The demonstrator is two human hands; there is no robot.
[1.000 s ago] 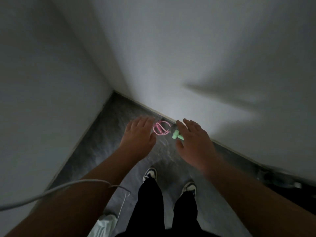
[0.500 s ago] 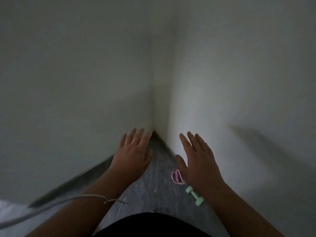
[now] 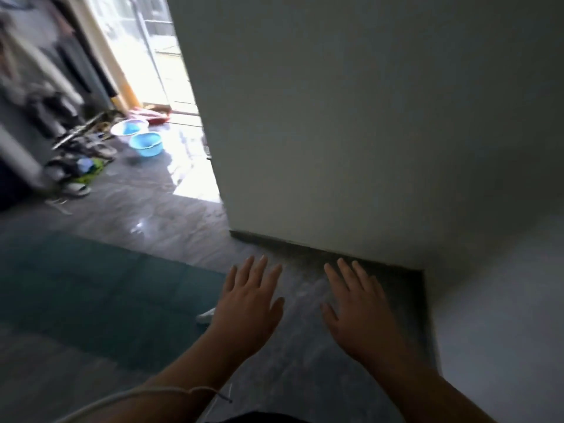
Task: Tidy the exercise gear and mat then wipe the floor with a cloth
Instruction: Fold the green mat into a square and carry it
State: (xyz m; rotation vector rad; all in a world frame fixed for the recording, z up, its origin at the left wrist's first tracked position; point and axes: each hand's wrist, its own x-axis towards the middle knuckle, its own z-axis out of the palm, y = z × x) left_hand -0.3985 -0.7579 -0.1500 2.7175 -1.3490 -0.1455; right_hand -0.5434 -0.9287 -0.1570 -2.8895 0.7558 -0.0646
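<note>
A dark teal exercise mat lies flat on the grey floor at the left. My left hand hovers palm down over the mat's right edge, fingers spread, holding nothing. My right hand is also open and empty, stretched out over the bare floor near the wall corner. No dumbbell, pink rope or cloth shows in this view.
A white wall stands just ahead and wraps round on the right. Two blue basins sit on the floor near a bright doorway at the back left. Shoes and clutter line the far left. A white cord crosses my left forearm.
The view has swung left from the dark corner to the open room. The green dumbbell and pink rope have gone out of sight; the mat and doorway have come in. Both hands stay empty.
</note>
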